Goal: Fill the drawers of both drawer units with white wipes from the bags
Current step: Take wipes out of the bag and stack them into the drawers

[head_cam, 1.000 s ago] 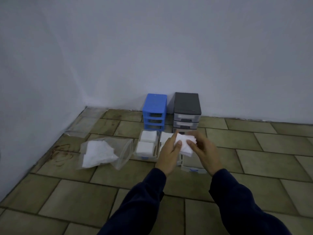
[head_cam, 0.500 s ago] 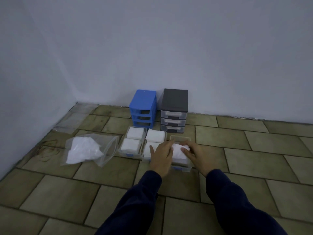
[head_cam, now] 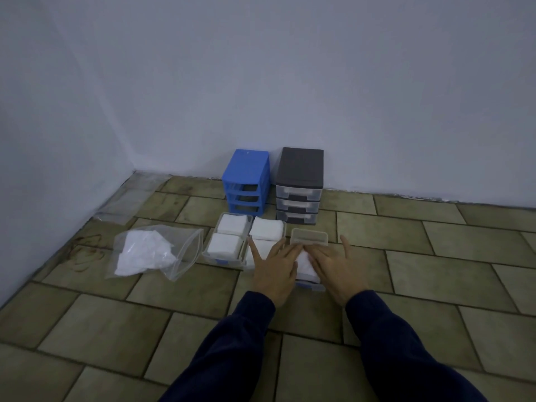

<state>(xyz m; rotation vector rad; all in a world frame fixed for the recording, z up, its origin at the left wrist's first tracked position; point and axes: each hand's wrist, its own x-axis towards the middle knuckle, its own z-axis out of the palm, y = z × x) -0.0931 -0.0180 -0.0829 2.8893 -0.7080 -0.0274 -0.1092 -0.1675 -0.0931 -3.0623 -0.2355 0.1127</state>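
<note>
Head view, looking down at tiled floor [head_cam: 435, 256] near corner of pale wall [head_cam: 261, 82]; left hand [head_cam: 274, 266] and right hand [head_cam: 336, 266] lying flat, fingers straight and spread fairly wide, both pressing on white wipes [head_cam: 304, 264] inside clear drawer [head_cam: 309, 284] on floor, not curling round anything; left fingers [head_cam: 255, 250] also reaching over neighbouring drawer; far half of pressed drawer showing as bare tray end [head_cam: 309, 237] just beyond fingertips.

Sitting just left of hands, two more clear drawers, side by side and touching: left drawer [head_cam: 213, 255] holding two white stacks, front and back; middle drawer [head_cam: 282, 224] holding a white stack at back, front part partly hidden under left hand.

Standing against wall behind drawers: blue drawer unit [head_cam: 246, 181] w/ three slots open, no drawers in; dark grey drawer unit [head_cam: 298, 184] just beside it on right, w/ three clear drawers in place; contents of those impossible to tell.

Lying well left of drawers: clear zip bag [head_cam: 188, 253] w/ crumpled white wipes inside, mouth facing right; further back by left wall, flat clear bag [head_cam: 127, 198], looking see-through.

Dark blue sleeves [head_cam: 232, 343] covering both forearms.
</note>
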